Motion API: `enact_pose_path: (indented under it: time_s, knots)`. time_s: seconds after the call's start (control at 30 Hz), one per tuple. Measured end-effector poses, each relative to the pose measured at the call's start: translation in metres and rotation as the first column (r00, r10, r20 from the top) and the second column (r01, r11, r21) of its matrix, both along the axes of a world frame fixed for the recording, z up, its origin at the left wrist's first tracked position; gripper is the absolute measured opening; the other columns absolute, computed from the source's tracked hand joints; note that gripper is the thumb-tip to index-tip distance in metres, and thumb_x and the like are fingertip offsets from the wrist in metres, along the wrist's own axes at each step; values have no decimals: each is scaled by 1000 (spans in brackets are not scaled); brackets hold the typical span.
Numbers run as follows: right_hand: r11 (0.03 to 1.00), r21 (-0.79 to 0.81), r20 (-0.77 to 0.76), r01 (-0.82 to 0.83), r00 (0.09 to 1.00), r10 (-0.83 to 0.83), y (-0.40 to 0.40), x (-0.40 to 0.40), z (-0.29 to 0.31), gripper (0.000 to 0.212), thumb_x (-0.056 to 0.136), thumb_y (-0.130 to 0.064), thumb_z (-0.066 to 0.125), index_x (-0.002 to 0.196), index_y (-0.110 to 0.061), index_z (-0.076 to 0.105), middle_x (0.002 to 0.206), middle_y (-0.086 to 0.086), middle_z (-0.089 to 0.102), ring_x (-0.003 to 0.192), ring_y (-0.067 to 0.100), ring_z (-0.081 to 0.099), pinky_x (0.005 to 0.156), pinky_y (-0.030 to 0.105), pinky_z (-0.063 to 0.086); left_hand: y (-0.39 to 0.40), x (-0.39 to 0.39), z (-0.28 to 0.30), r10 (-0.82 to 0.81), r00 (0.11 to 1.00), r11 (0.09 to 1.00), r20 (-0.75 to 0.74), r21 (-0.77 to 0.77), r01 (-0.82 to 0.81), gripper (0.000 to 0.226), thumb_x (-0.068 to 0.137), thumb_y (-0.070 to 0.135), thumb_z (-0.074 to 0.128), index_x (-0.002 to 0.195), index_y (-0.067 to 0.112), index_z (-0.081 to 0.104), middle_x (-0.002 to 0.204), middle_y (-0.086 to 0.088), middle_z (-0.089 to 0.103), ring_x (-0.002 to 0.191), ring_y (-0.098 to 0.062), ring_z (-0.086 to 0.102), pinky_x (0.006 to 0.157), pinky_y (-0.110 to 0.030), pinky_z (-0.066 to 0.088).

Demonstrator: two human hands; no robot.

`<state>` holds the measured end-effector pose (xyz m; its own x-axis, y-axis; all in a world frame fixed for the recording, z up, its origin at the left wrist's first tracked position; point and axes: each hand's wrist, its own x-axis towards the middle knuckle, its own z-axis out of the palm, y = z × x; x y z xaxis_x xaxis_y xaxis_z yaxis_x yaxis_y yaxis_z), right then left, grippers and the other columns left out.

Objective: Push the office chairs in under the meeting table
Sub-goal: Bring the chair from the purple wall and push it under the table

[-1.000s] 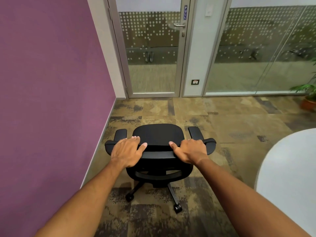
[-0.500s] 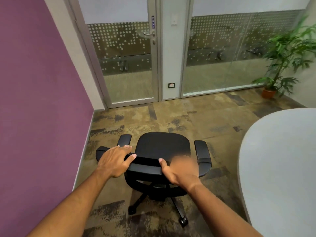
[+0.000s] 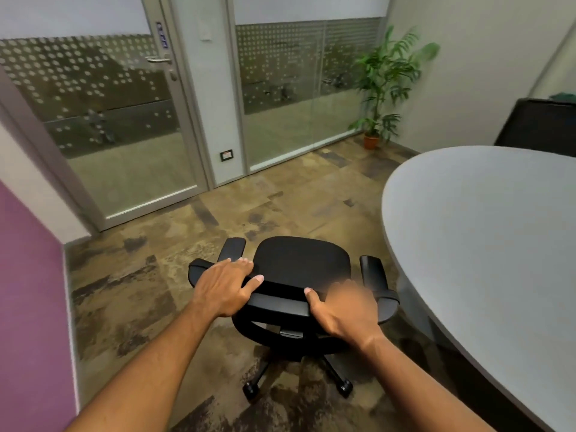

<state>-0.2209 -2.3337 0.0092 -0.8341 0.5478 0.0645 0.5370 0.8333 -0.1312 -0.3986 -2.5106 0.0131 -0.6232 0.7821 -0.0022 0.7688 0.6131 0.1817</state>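
Observation:
A black office chair point(image 3: 299, 263) on castors stands on the carpet in front of me, its seat facing away. My left hand point(image 3: 224, 286) grips the left end of the backrest's top edge. My right hand point(image 3: 343, 310), blurred by motion, grips the right end of the same edge. The rounded grey meeting table point(image 3: 486, 244) fills the right side; the chair's right armrest point(image 3: 374, 275) sits close to its edge, apart from it.
A purple wall point(image 3: 28, 307) runs along the left. A glass door point(image 3: 103, 120) and glass partition stand ahead. A potted plant point(image 3: 380, 88) occupies the far right corner. Another dark chair back point(image 3: 539, 126) shows beyond the table.
The view and the chair have swung to the right, away from the purple wall and toward the table. Both hands stay on the backrest. More of the table and the plant have come into view.

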Motion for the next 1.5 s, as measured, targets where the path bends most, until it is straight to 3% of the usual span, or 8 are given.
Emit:
enact_pose_path:
  time_s: [0.13, 0.23, 0.37, 0.6, 0.73, 0.97, 1.27, 1.5]
  knots:
    - [996, 5, 37, 94, 995, -94, 1, 7, 3, 74, 90, -68, 24, 82, -8, 67, 93, 13, 66, 96, 28, 57, 83, 41, 42, 15, -7, -2, -99, 995, 995, 11, 19, 98, 36, 97, 49, 35, 90, 17, 49, 82, 5, 49, 87, -24, 57, 101, -40, 39]
    - [988, 7, 35, 153, 988, -153, 0, 12, 2, 74, 89, -69, 23, 81, -9, 66, 91, 11, 64, 93, 28, 56, 81, 41, 41, 26, -13, -4, -155, 988, 988, 21, 15, 155, 43, 98, 50, 35, 109, 15, 58, 108, -1, 65, 104, -23, 60, 106, -41, 37]
    - [972, 4, 30, 236, 971, -236, -5, 15, -1, 75, 87, -70, 20, 81, -10, 66, 87, 9, 63, 90, 27, 55, 79, 41, 41, 38, -24, -6, -239, 971, 971, 8, 16, 238, 38, 96, 53, 30, 92, 21, 50, 87, 5, 57, 87, -20, 58, 97, -38, 41]
    - [936, -23, 1, 351, 936, -352, -9, 21, -1, 74, 85, -69, 19, 81, -11, 64, 87, 7, 61, 89, 25, 54, 81, 41, 43, 63, -37, -5, -400, 916, 916, -34, 28, 401, 41, 94, 56, 24, 87, 21, 45, 83, 4, 52, 78, -19, 52, 73, -32, 31]
    - [896, -30, 9, 443, 897, -443, -15, 23, -3, 71, 84, -68, 21, 85, -11, 63, 92, 7, 62, 94, 24, 55, 85, 40, 44, 76, -43, -8, -496, 866, 865, -59, 58, 499, 41, 96, 55, 27, 93, 20, 49, 87, 5, 55, 86, -20, 56, 72, -33, 34]
    - [786, -24, 30, 618, 786, -617, -41, 22, -4, 58, 85, -61, 26, 76, -14, 59, 86, 4, 59, 87, 21, 55, 80, 38, 44, 93, -51, -11, -612, 787, 786, -79, 49, 616, 50, 94, 57, 27, 81, 18, 55, 78, 3, 56, 70, -17, 50, 64, -32, 29]
    - [660, -35, 20, 751, 661, -750, -71, 25, -8, 51, 82, -60, 29, 64, -18, 49, 72, 0, 52, 71, 18, 46, 70, 37, 40, 104, -53, -11, -736, 668, 664, -111, 72, 744, 48, 94, 57, 28, 77, 19, 51, 74, 5, 52, 65, -14, 41, 64, -32, 27]
    - [574, -37, -18, 818, 574, -819, -86, 45, -10, 50, 78, -61, 29, 64, -18, 49, 74, 1, 54, 71, 19, 48, 70, 37, 41, 111, -33, -12, -790, 600, 596, -126, 68, 800, 59, 90, 63, 18, 92, 20, 59, 87, 4, 62, 83, -17, 57, 74, -31, 36]
